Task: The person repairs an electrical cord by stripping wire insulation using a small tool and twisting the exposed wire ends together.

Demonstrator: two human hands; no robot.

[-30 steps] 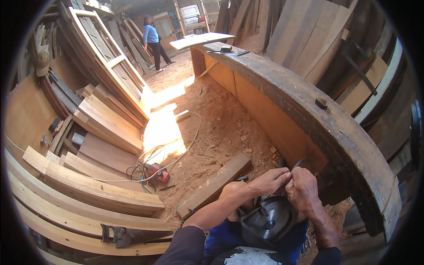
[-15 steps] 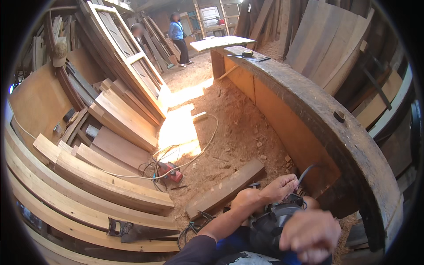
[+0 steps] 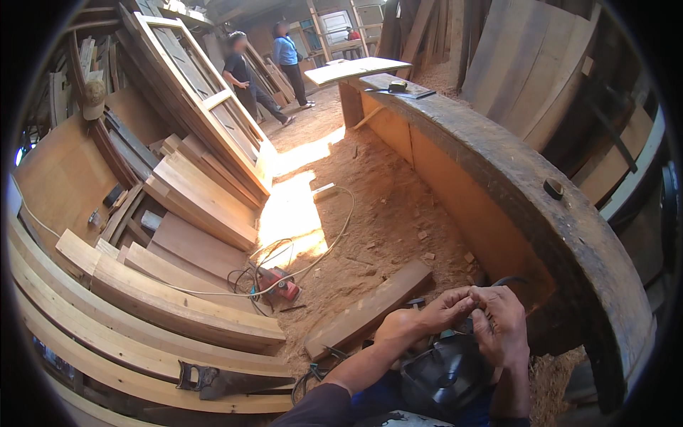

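Observation:
Close together at the lower right, my left hand [image 3: 448, 311] and my right hand [image 3: 504, 324] meet with fingertips pinched. A thin dark cord or strip [image 3: 509, 280] curves out from behind the fingers toward the bench; my left hand grips it. What the right fingertips pinch is hidden. Just below both hands, a rounded black power tool [image 3: 445, 373] rests at my lap, its upper part partly covered by my wrists. A wooden beam [image 3: 370, 309] lies on the floor beyond my left forearm.
A long workbench [image 3: 491, 156] curves along the right, with a dark ring [image 3: 553, 188] and a tape measure [image 3: 398, 86] on it. Stacked planks [image 3: 178, 285] fill the left, a handsaw [image 3: 213, 379] on them. A red power tool [image 3: 279, 285] with cable sits on shavings. Two people stand far off.
My right hand has moved up and in to meet the left hand, and the black tool shows more. The dark cord has shifted right. A second person has stepped into fuller view.

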